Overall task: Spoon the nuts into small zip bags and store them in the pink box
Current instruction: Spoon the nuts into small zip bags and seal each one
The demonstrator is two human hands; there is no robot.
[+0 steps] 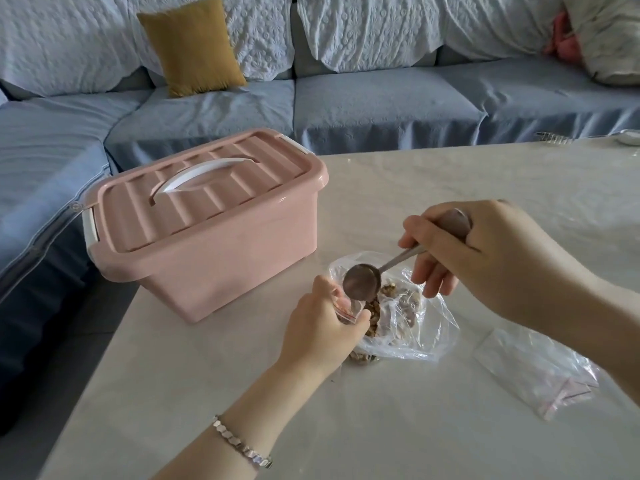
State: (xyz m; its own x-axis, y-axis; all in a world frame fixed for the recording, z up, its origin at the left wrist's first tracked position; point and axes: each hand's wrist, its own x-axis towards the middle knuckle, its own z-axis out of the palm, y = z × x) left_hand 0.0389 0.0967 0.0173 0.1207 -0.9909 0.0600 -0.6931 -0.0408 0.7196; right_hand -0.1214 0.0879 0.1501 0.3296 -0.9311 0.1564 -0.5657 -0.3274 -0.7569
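Brown, lumpy nuts (388, 292) in clear plastic — right hand (485, 258) clamped on spoon (363, 282), left hand (322, 327) pinching zip bag (346, 311).

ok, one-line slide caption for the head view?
Right hand tips a spoon into a zip bag held by the left hand; pink box shut.

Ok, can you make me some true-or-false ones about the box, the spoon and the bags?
1. The pink box has its lid on. True.
2. The left hand holds the spoon. False: the right hand holds it; the left grips a small bag.
3. The spoon's bowl is over the small bag. True.
4. A spare zip bag lies inside the box. False: it lies on the table, by the right arm.
5. The nuts sit in a bowl. False: they are in a clear plastic bag.
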